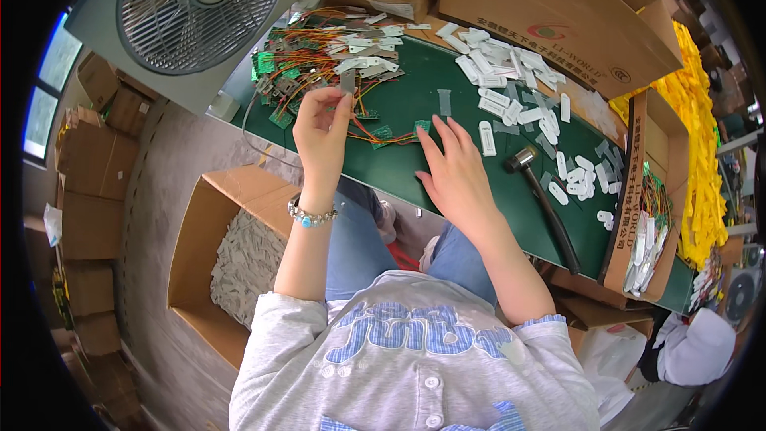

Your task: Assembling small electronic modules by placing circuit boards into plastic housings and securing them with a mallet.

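Observation:
My left hand (321, 129) is raised over the left part of the green table, its thumb and fingers pinching a small flat grey strip (348, 81). Behind it spreads a tangled pile of wired circuit boards (275, 72) with orange and red leads and grey-white strips. My right hand (456, 172) lies open, fingers spread, with its fingertips at a small green circuit board (421, 124); whether they press on it I cannot tell. Wires run left from that board past another green board (381, 136). A clear film piece (444, 102) lies just beyond.
Right of my right hand lie white plastic cases (487, 137) and a black-handled hammer (550, 211). Cardboard boxes (558, 20) border the far side; another box (626, 247) holds wired pieces at right. A fan (203, 12) stands at left, above a box of grey pieces (247, 263).

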`<state>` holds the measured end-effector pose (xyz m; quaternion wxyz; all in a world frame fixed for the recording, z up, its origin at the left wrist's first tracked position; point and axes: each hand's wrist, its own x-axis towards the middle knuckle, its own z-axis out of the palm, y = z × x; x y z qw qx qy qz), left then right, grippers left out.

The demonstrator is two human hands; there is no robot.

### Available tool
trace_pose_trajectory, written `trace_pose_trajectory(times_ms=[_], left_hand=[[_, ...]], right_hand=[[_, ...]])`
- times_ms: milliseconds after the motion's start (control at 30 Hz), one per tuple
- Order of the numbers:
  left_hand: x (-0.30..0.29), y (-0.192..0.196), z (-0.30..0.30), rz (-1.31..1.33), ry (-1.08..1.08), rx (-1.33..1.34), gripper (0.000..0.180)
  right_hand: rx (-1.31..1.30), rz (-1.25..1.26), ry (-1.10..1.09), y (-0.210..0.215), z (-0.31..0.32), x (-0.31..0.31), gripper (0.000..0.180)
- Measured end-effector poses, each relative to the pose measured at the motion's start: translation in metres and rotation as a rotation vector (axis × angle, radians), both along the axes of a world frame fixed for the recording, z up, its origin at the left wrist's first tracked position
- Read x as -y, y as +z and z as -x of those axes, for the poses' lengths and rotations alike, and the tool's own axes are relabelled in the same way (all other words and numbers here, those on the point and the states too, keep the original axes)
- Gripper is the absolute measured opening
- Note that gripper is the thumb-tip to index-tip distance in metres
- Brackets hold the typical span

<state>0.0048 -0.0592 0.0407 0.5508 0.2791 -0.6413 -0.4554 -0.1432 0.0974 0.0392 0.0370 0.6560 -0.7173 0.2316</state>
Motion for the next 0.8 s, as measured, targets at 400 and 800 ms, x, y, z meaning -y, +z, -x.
trace_pose_trajectory(times_ms=[400, 800], left_hand=[[0.001, -0.004, -0.018, -0.151, -0.079, -0.142, 0.015], [0.007, -0.022, -0.020, -0.150, 0.064, -0.043, 0.016]], right_hand=[[0.003, -0.073, -0.063, -0.001, 0.009, 0.026, 0.064], [0.230, 0.337, -0.137, 0.024, 0.029, -0.012, 0.060]])
